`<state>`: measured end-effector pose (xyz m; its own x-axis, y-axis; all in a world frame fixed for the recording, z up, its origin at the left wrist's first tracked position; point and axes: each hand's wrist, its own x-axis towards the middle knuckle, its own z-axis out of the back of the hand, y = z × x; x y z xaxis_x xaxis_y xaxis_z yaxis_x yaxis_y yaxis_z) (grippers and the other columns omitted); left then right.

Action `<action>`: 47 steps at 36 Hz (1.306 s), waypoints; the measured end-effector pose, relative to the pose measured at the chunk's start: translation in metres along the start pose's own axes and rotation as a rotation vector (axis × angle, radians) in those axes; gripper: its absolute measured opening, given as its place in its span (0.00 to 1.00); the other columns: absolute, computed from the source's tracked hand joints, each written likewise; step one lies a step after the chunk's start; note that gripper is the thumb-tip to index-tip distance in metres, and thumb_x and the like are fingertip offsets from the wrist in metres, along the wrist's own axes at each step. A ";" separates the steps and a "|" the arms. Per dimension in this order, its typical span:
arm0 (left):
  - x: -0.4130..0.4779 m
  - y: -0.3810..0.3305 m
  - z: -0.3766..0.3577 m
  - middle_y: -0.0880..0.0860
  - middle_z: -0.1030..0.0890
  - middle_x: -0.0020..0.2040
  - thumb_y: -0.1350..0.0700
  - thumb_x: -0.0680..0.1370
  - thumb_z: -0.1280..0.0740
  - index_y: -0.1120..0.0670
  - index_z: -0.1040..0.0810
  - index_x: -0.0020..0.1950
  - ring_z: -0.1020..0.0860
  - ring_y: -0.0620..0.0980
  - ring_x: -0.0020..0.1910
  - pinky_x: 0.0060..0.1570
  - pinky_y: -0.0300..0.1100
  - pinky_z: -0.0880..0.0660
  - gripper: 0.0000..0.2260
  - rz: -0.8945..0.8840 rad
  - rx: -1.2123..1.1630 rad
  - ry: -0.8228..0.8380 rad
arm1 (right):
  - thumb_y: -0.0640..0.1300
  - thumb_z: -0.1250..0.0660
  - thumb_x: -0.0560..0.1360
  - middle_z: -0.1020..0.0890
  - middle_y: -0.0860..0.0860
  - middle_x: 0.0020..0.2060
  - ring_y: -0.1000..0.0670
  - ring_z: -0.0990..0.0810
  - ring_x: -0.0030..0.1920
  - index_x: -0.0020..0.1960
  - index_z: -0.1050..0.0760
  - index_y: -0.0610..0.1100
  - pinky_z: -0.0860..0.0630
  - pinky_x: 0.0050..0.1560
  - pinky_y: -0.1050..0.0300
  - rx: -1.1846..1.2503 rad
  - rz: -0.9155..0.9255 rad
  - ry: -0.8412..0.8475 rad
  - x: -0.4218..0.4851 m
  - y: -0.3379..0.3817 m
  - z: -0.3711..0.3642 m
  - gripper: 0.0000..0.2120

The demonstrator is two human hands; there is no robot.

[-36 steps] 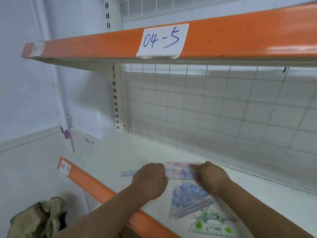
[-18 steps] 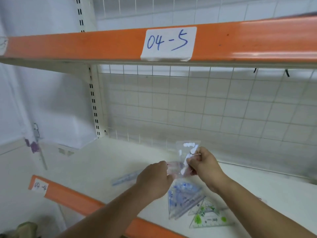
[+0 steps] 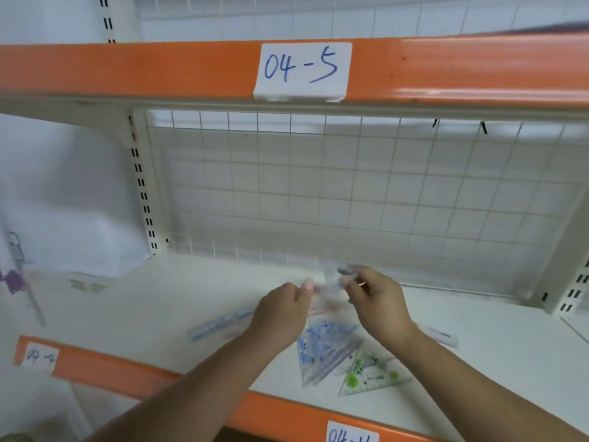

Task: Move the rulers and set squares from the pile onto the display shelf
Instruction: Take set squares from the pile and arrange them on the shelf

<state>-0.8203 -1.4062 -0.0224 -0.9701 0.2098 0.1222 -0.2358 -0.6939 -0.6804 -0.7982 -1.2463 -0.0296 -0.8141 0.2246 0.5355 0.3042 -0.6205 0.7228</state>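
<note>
Both hands are raised over the white display shelf (image 3: 153, 301), near its middle; left hand (image 3: 280, 311) pinches one end of a clear pink-tinted plastic piece (image 3: 331, 283); right hand (image 3: 379, 301) pinches the other end, fingers curled; the piece is motion-blurred, so I cannot tell whether it is a ruler or a wrapper. Lying on the shelf: blue-patterned transparent set squares (image 3: 322, 349), stacked just below the hands; a green-patterned transparent set square (image 3: 371, 376) just beside them, toward the orange front rail (image 3: 127, 374); a blue-printed clear ruler (image 3: 220, 323) flat to the left; a pale ruler (image 3: 441, 338) partly hidden behind the right wrist. Risks, as judged: the thin slick plastic is held by fingertips only, so it may flex out of the pinch and drop onto the set squares, scattering them; the green one lies near the rail, so a forearm brushing it could push it over the front edge; setting the held piece on the blue stack would make a heap rather than a display; clear items on white are hard to see and easy to overlap.
</note>
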 end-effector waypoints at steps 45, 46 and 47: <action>-0.049 -0.087 -0.085 0.55 0.24 0.61 0.63 0.79 0.47 0.53 0.28 0.60 0.25 0.56 0.59 0.53 0.44 0.27 0.14 -0.302 0.216 0.350 | 0.43 0.28 0.71 0.22 0.45 0.51 0.42 0.24 0.52 0.62 0.24 0.42 0.21 0.41 0.47 -0.968 -0.058 0.103 -0.113 -0.037 0.156 0.21; -0.053 -0.095 -0.091 0.55 0.23 0.59 0.62 0.79 0.47 0.54 0.28 0.59 0.24 0.56 0.57 0.50 0.45 0.27 0.13 -0.314 0.208 0.353 | 0.43 0.29 0.72 0.22 0.46 0.53 0.43 0.24 0.54 0.63 0.25 0.42 0.21 0.43 0.48 -0.975 -0.073 0.094 -0.118 -0.038 0.167 0.21; -0.057 -0.103 -0.098 0.55 0.23 0.58 0.62 0.80 0.47 0.54 0.28 0.58 0.24 0.56 0.55 0.47 0.45 0.27 0.12 -0.328 0.201 0.354 | 0.44 0.30 0.73 0.23 0.46 0.54 0.43 0.25 0.55 0.64 0.26 0.43 0.22 0.44 0.48 -0.979 -0.087 0.086 -0.122 -0.039 0.178 0.21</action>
<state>-0.7349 -1.2788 -0.0302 -0.7724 0.6344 0.0305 -0.5646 -0.6638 -0.4905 -0.6223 -1.1155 -0.0453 -0.8594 0.2679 0.4354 -0.2707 -0.9610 0.0569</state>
